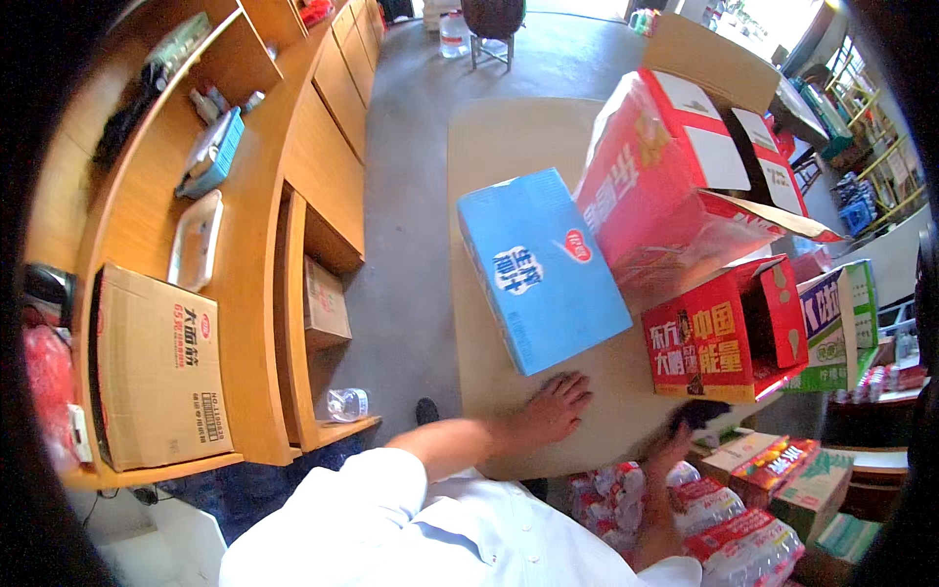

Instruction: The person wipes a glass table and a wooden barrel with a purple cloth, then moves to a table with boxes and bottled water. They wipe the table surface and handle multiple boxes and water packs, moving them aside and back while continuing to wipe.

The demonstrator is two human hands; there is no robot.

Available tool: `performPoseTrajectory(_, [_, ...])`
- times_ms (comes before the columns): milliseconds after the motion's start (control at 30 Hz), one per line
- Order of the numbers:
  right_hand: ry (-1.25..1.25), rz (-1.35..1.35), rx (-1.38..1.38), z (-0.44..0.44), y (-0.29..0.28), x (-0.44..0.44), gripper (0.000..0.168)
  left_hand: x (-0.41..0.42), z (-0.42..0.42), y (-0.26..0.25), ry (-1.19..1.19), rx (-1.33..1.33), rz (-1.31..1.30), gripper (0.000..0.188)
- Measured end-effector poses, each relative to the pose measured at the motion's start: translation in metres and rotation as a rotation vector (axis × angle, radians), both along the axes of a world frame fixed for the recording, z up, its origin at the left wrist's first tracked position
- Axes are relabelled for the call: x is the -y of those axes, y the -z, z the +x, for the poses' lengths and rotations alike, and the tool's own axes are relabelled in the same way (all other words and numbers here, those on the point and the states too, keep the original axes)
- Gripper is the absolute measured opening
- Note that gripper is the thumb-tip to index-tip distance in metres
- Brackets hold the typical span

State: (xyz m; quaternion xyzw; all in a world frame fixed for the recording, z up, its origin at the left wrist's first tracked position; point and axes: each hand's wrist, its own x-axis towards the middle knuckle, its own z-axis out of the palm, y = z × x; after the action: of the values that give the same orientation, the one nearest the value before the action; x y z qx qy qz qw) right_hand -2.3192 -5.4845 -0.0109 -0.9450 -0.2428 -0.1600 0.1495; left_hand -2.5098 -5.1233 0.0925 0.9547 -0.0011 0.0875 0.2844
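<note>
My left hand (563,408) lies on the tan tabletop (477,139), fingers loosely spread and empty, just below a closed blue cardboard carton (543,271). At the table's lower right edge my right hand (678,434) holds a blurred dark object (703,414), its kind unclear. Just above that hand stands a smaller red carton (704,345), open on its right side. A large red carton (631,176) with raised flaps and clear plastic wrap stands behind, to the right of the blue one.
A green and white carton (825,330) is at the right. Wrapped bottle packs (741,543) and more cartons (814,484) are stacked lower right. A wooden desk unit (257,242) bearing a brown carton (161,367) runs along the left. A stool (493,53) stands beyond the table.
</note>
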Motion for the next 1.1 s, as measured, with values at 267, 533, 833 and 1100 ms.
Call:
performPoseTrajectory(267, [-0.142, -0.104, -0.284, -0.236, -0.095, -0.200, 0.062, -0.125, -0.116, -0.019, -0.404, -0.011, -0.473, 0.061])
performPoseTrajectory(533, [-0.158, -0.088, -0.271, -0.245, -0.109, -0.253, 0.051, -0.289, -0.034, -0.081, -0.643, 0.135, -0.659, 0.092])
performPoseTrajectory(833, [0.024, -0.002, -0.255, -0.245, -0.103, -0.257, 0.045, -0.326, 0.019, -0.048, -0.550, 0.151, -1.018, 0.098])
performPoseTrajectory(1100, [0.117, 0.058, -0.261, -0.237, -0.086, -0.238, 0.041, -0.314, 0.017, -0.085, -0.479, 0.130, -1.136, 0.092])
